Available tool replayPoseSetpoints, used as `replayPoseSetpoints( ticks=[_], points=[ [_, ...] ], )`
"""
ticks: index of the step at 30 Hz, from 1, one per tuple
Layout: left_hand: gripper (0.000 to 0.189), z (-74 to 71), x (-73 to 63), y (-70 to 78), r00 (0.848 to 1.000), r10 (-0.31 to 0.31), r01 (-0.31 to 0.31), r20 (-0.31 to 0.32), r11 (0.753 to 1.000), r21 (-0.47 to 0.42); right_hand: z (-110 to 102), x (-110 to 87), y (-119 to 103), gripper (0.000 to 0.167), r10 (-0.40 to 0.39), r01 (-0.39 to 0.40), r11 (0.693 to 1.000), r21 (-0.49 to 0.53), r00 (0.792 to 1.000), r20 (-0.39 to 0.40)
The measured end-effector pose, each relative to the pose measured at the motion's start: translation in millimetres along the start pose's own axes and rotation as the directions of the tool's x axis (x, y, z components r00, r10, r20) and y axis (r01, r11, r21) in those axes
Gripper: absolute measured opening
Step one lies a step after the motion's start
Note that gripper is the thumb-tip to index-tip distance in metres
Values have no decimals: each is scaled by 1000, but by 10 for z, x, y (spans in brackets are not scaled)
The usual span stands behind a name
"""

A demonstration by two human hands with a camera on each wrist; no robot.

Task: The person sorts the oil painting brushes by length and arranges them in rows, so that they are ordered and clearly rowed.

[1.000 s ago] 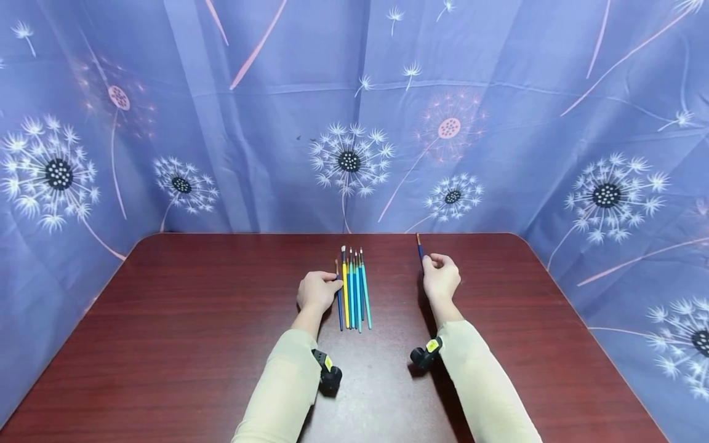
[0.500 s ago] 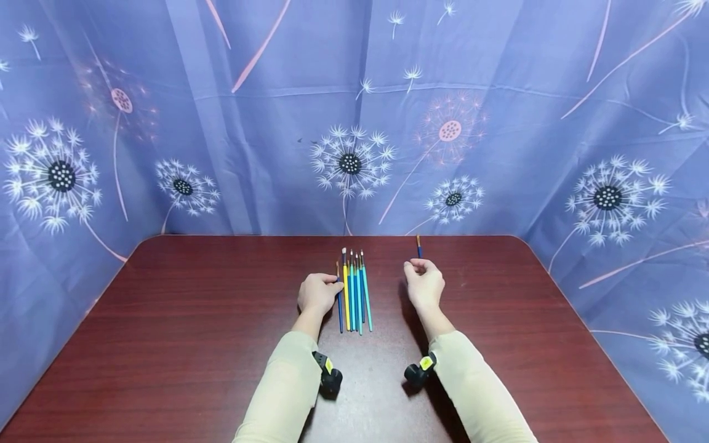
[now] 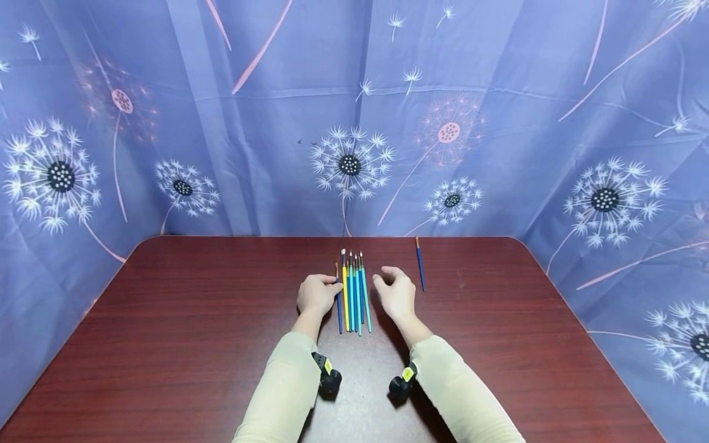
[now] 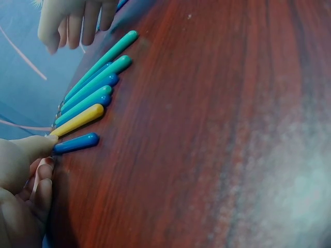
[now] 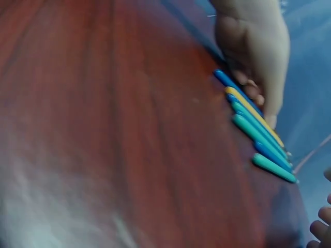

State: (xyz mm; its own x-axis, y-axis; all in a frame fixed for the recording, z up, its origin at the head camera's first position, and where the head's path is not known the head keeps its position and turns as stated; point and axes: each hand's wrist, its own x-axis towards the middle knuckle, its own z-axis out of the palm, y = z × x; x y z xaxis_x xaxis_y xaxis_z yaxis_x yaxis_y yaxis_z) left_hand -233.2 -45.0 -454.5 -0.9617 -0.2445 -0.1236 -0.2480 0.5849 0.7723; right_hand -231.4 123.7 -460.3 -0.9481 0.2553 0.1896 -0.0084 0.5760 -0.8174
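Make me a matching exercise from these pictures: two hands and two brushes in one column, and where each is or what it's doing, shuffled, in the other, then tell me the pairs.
Column one:
1. Left hand
2. Right hand
3. Yellow brush
4. Blue brush lying apart

Column two:
A. Second from the left in the row of brushes
B. Holding nothing, just right of the row
C. By the far edge of the table, right of both hands
D. Pinching the leftmost brush

Pairs: 1-D, 2-B, 3-A, 4-C.
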Motion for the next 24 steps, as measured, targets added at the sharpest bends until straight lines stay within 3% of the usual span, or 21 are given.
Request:
replayPoseSetpoints(
  ticks=[10,15,24],
  points=[
    [22,14,8,5,1000,5,-5,0,1000,5,130,-123,-43,36,-45,54,995,-89,994,97],
    [22,25,6,1,1000,1,-1,-6,1000,4,147,-143,-35,35,-30,50,989,-139,990,141],
    [23,17,6,-8,1000,2,-2,-13,1000,2,210,-151,-29,33,-41,68,970,-233,992,120]
  ],
)
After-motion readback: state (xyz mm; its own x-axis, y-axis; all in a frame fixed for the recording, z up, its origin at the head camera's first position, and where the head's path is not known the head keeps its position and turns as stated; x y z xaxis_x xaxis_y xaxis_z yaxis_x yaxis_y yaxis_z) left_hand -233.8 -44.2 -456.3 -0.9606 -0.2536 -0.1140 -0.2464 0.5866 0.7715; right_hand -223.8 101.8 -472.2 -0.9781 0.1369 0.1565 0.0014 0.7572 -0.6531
